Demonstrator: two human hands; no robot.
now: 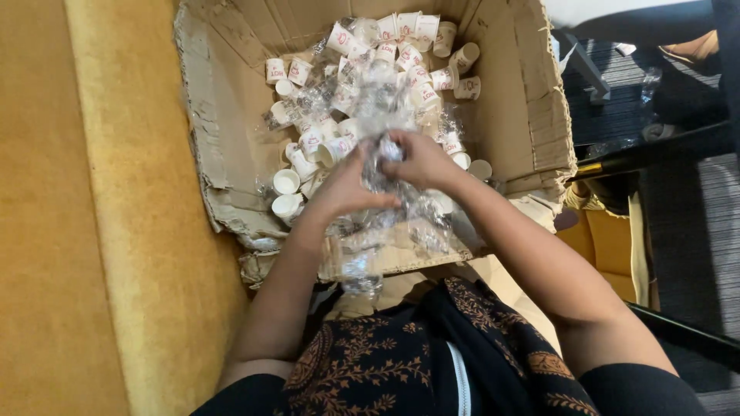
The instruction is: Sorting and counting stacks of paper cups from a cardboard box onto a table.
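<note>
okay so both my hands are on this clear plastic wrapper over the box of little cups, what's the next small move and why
Probably pull the hands apart to open the clear plastic wrapper. The left hand and right hand pinch it close together, bunched between them, above the cardboard box of loose small white cups.

The cardboard box (532, 115) is rough, matt brown, its edges torn and frayed. The small cups (287, 182) inside look like smooth white paper with red print. The wrapping (385, 166) under both hands is thin, clear, crinkled plastic, glinting. The yellow surface (116, 231) on the left looks matt.
</note>
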